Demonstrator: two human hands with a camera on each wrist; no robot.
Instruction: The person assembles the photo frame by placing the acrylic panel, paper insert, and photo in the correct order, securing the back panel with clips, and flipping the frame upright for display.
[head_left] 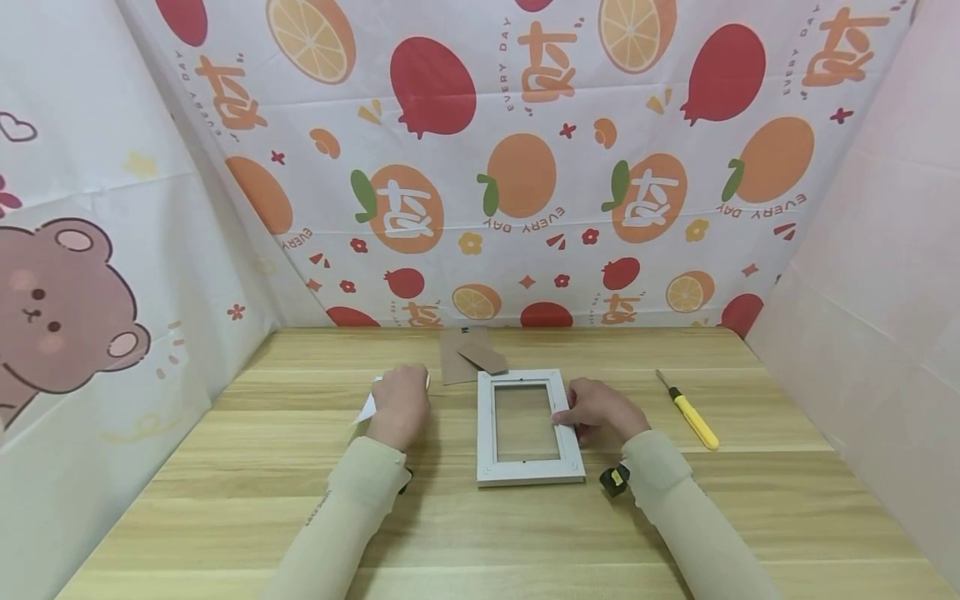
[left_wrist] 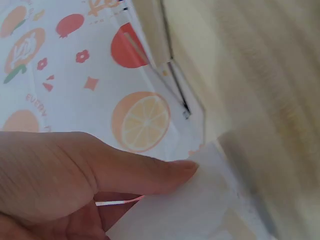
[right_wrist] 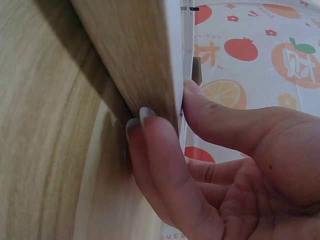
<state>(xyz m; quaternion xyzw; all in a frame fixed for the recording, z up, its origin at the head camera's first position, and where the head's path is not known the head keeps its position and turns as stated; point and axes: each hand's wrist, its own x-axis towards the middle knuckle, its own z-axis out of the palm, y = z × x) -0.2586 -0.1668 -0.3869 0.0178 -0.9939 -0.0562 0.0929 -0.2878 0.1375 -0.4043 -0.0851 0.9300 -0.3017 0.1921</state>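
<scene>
White picture frame (head_left: 530, 427) lay flat on the wooden table (head_left: 225, 500); the right hand (head_left: 600, 410) pinched its right edge between thumb and fingers (right_wrist: 155, 150). The left hand (head_left: 400, 403), just left of it, gripped a white paper sheet (left_wrist: 200, 205).

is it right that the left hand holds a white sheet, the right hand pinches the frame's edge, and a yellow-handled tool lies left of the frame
Not quite. The yellow-handled tool lies on the table to the right of the frame, not left; the head view shows it. The rest stands: the left hand holds the white sheet, and the right hand pinches the frame's edge.
</scene>
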